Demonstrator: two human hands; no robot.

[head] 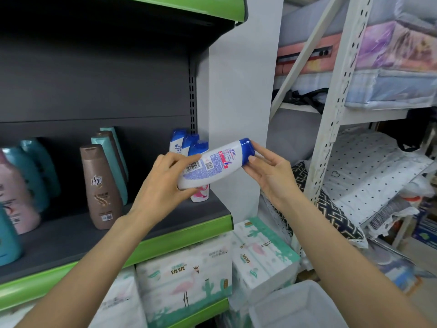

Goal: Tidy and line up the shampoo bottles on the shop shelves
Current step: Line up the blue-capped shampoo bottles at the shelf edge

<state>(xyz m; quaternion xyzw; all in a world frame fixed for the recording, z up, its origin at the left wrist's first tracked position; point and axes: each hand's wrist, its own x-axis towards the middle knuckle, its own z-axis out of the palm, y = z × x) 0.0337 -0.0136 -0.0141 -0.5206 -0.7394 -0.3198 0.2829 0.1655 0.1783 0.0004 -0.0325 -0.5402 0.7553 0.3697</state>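
A white shampoo bottle (214, 163) with a blue cap lies nearly sideways in the air, cap to the right, barcode label facing me. My left hand (163, 183) grips its base end. My right hand (267, 171) pinches the blue cap. Behind it, at the right end of the grey shelf (71, 235), stand three matching white bottles with blue caps (189, 144) in a row, partly hidden by the held one. A brown bottle (100, 185) stands upright further left, with teal bottles (113, 157) behind it. Pink and teal bottles (14, 185) crowd the left edge.
A white pillar (238, 102) closes the shelf's right end. Packs of tissue paper (186, 280) fill the space below the green shelf edge. A white bin (295, 306) sits at the bottom right. A white metal rack (335, 102) with bedding stands to the right.
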